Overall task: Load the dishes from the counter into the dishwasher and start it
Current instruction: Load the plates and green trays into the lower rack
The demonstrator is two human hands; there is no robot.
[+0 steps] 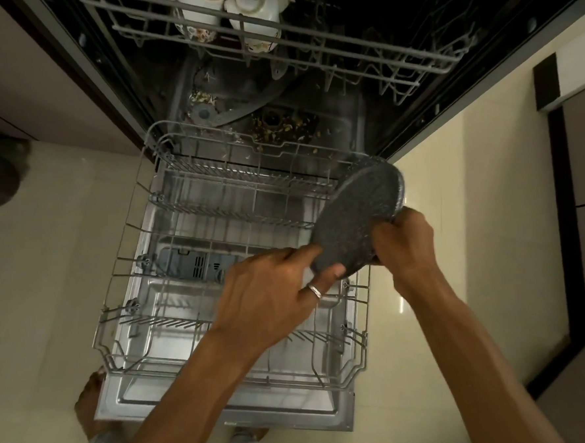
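A dark grey speckled plate (356, 217) is held tilted above the right side of the pulled-out lower rack (194, 200). My right hand (405, 241) grips its lower right rim. My left hand (275, 291), with a ring on one finger, holds the plate's lower left edge between thumb and fingers. The lower rack carries no dishes and rests over the open dishwasher door (227, 406). The upper rack (308, 49) is pulled out at the top and holds white cups (254, 8).
The dishwasher tub floor (278, 123) shows food debris around the filter. Light floor tiles (40, 271) lie on both sides of the door. My feet (89, 398) stand at the door's near edge. A dark cabinet edge (546, 82) stands at the right.
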